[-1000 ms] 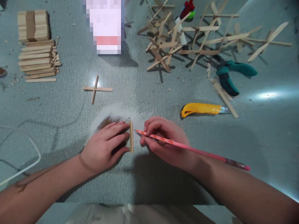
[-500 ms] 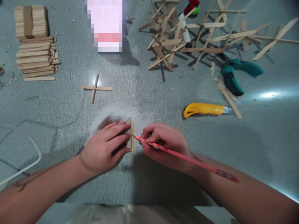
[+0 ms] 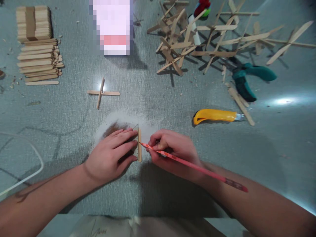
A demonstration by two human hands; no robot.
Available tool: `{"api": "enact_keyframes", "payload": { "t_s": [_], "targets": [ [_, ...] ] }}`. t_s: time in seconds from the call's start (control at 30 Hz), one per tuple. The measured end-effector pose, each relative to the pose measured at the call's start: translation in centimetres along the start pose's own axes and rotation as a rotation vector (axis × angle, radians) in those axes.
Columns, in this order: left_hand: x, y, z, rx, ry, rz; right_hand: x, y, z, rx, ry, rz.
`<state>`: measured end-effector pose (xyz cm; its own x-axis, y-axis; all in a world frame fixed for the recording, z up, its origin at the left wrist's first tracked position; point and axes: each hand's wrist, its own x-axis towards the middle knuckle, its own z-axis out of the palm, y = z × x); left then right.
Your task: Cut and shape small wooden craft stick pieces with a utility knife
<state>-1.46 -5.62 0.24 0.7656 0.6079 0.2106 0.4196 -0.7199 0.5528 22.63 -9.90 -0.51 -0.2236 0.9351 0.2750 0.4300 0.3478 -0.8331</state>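
Right hand (image 3: 178, 146) grasped pink pencil (image 3: 194, 165) near point, likely for control, tip at middle of craft stick (image 3: 140, 154). Left hand (image 3: 108, 156) lay spread, fingertips down at stick's nine o'clock, seemingly steadying it. Yellow utility knife (image 3: 215, 115) sat at stick's two o'clock.

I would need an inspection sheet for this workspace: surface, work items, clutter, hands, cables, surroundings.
Surface: grey textured table with whitish patch.
Work items: pencil, tip at wooden stick.
Clutter: banded stick bundle, crossed sticks, stick assemblies, wood scraps, green-handled pliers, yellow cutter.
Hands: left hand palm down, fingertips beside the stick; right hand in writing grip on the pencil.
Cables: white cable or tube, left edge.
Surroundings: pale cloth at bottom edge; pixelated item at top, unidentifiable.
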Motion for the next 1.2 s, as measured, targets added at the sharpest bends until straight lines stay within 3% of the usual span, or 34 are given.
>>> {"api": "enact_keyframes", "payload": {
  "t_s": [1.2],
  "targets": [
    [-0.04,0.14,0.10,0.011,0.010,-0.002,0.21,0.03,-0.22,0.008,-0.011,-0.014]
  ]
}}
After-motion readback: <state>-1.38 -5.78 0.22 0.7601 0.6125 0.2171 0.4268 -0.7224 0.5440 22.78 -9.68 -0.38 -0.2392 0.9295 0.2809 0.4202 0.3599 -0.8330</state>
